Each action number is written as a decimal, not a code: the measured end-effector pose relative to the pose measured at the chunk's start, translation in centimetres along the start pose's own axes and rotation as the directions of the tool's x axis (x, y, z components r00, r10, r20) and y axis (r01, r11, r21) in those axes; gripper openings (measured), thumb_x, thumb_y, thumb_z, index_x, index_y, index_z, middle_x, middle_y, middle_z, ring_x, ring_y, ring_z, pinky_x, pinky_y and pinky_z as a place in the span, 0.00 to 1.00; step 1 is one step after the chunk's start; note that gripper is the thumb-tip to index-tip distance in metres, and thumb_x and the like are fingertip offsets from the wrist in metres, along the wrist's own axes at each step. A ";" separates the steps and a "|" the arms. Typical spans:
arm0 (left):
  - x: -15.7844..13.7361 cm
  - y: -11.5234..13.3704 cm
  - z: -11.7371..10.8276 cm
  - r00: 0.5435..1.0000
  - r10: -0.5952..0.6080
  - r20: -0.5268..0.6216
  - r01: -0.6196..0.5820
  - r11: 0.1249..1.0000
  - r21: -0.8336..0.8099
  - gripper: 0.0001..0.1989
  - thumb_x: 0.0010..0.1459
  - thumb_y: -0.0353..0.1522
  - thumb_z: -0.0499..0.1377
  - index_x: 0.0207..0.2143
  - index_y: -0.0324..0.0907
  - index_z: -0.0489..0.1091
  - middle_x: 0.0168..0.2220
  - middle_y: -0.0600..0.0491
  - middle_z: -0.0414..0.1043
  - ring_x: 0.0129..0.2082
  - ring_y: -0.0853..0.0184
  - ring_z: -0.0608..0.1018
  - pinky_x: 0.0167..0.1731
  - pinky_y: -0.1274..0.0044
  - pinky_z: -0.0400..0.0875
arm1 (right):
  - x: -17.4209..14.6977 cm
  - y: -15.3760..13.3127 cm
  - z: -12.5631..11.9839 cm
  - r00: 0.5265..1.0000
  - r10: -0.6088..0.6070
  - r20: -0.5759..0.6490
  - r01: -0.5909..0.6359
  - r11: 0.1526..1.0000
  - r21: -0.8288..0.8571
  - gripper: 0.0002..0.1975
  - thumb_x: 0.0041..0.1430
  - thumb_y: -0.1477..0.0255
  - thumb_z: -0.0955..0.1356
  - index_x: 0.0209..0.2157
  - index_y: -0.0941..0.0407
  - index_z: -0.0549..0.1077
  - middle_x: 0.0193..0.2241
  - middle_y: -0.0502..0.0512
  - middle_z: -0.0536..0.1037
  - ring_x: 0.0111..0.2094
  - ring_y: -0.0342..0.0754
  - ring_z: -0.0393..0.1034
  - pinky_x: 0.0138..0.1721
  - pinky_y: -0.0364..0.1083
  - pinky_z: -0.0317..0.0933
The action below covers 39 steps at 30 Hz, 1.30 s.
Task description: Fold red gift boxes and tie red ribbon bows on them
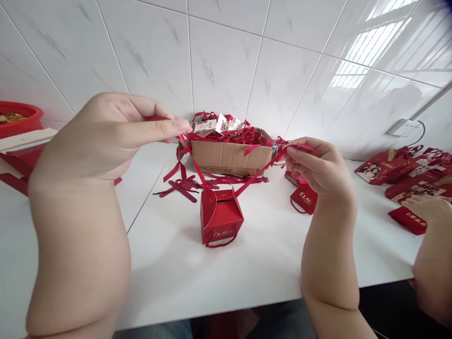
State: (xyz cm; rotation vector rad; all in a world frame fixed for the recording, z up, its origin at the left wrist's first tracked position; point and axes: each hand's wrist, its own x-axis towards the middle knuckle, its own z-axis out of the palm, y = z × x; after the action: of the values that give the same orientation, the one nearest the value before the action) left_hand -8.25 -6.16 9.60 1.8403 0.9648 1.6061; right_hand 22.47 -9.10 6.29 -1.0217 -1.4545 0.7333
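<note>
Fingers and thumb of the left hand [95, 134] are pinched narrow on one end of a red ribbon [200, 171], while the right hand [319, 162] grips the other end just as tightly. Below and between them, on a white table [268, 263], stands a small red box [223, 215], upright and apart from both hands. From its top the ribbon climbs outward in a V, one run to each hand; how it is threaded there cannot be told. Nearly as wide as it is tall, the box shows no marked long axis, though its top slot runs left to right. Neither hand is clearly nearer. A cord handle [221, 245] hangs at its front.

Behind it, a cardboard carton [226, 155] brims with tangled ribbons [243, 136] and white printed cards [221, 123]. At far left, a red basin [26, 125] contains gold-coloured pieces [10, 117], too small to identify. Red bags [379, 165] crowd the right side, where a co-worker's hand [429, 207] is at a red packet [407, 221].
</note>
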 end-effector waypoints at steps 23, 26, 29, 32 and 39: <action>1.3 -1.8 4.6 0.990 0.039 -0.138 -0.108 0.836 -0.537 0.29 0.34 0.28 0.75 0.40 0.37 0.67 0.25 0.56 0.76 0.24 0.71 0.77 0.23 0.78 0.72 | 0.5 0.8 3.5 0.971 -0.122 -0.204 0.157 0.974 0.164 0.13 0.55 0.62 0.72 0.25 0.53 0.68 0.28 0.47 0.74 0.30 0.40 0.71 0.29 0.41 0.66; 1.5 -2.0 5.6 0.990 0.068 -0.123 -0.128 0.797 -0.591 0.22 0.35 0.28 0.74 0.34 0.36 0.71 0.25 0.58 0.75 0.26 0.72 0.78 0.26 0.78 0.73 | 0.5 0.7 4.2 0.968 -0.147 -0.202 0.182 0.970 0.164 0.13 0.56 0.62 0.71 0.26 0.54 0.67 0.29 0.47 0.75 0.32 0.41 0.73 0.31 0.42 0.67; 1.4 -2.1 6.3 0.984 0.130 -0.126 -0.178 0.821 -0.543 0.16 0.38 0.32 0.73 0.30 0.38 0.73 0.26 0.59 0.74 0.27 0.73 0.78 0.28 0.78 0.73 | 0.5 0.5 4.8 0.962 -0.185 -0.198 0.218 0.963 0.160 0.11 0.58 0.63 0.69 0.27 0.53 0.67 0.30 0.48 0.76 0.35 0.43 0.74 0.35 0.43 0.69; 1.2 -2.0 6.9 0.976 0.170 -0.135 -0.215 0.836 -0.504 0.14 0.40 0.35 0.73 0.28 0.39 0.74 0.24 0.61 0.72 0.24 0.75 0.76 0.23 0.80 0.69 | 0.6 0.5 5.0 0.952 -0.228 -0.207 0.260 0.954 0.146 0.11 0.58 0.63 0.69 0.27 0.52 0.67 0.30 0.47 0.76 0.37 0.44 0.74 0.37 0.45 0.70; 0.8 -1.3 7.3 0.975 0.147 -0.164 -0.215 0.801 -0.559 0.10 0.40 0.30 0.73 0.26 0.42 0.77 0.20 0.59 0.71 0.23 0.75 0.73 0.17 0.82 0.61 | 0.7 0.4 5.6 0.952 -0.240 -0.187 0.256 0.965 0.063 0.11 0.59 0.59 0.68 0.31 0.50 0.68 0.31 0.49 0.74 0.38 0.45 0.74 0.36 0.46 0.70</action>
State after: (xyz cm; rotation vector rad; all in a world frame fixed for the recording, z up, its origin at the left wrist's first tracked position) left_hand -1.28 -4.17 7.82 1.4527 0.2778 1.8730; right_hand 17.03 -7.67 5.37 -0.7981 -1.3528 0.5050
